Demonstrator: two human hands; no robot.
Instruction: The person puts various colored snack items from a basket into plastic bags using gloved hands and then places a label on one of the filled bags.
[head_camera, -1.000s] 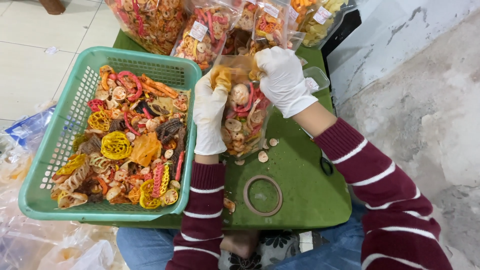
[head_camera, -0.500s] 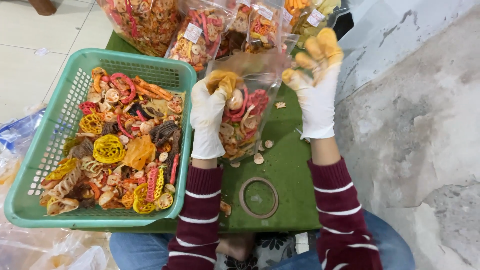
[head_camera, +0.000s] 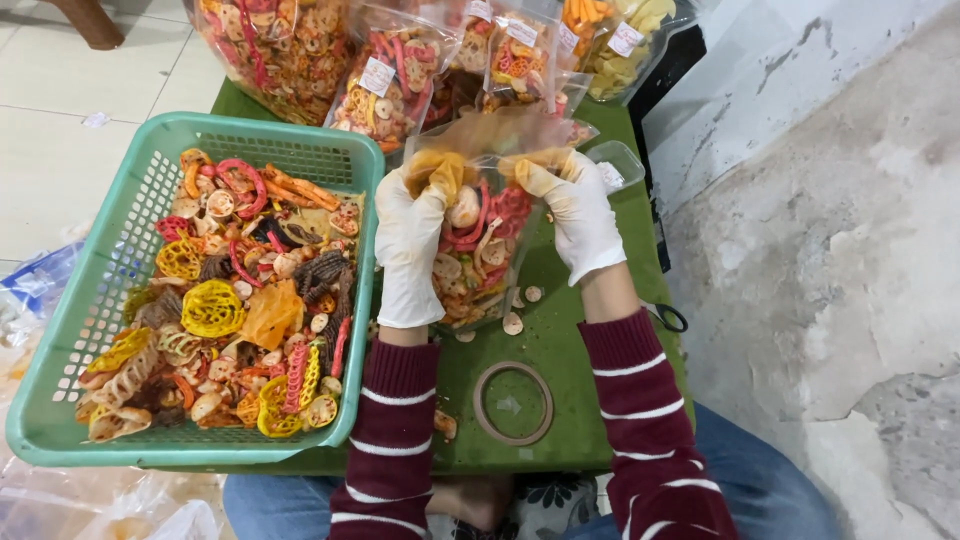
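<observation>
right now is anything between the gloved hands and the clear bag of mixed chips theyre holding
Nothing visible. The left hand grips the clear bag at its left top edge, and the right hand grips the right top edge. Both touch it directly. The green basket sits apart to the left.

A low green table (head_camera: 590, 400) is carrying everything. A teal basket (head_camera: 60, 400) of mixed coloured snack chips is sitting along its left edge, overhanging it slightly. A roll of tape (head_camera: 513, 403) is lying near the front edge, about midway along. A few loose chips (head_camera: 513, 323) are lying scattered near the table's middle. Sealed bags of snacks (head_camera: 385, 85) are crowding the far edge, and a small clear tub (head_camera: 620, 165) is sitting near the far right corner. Scissors (head_camera: 665, 317) are lying at the right edge.
</observation>
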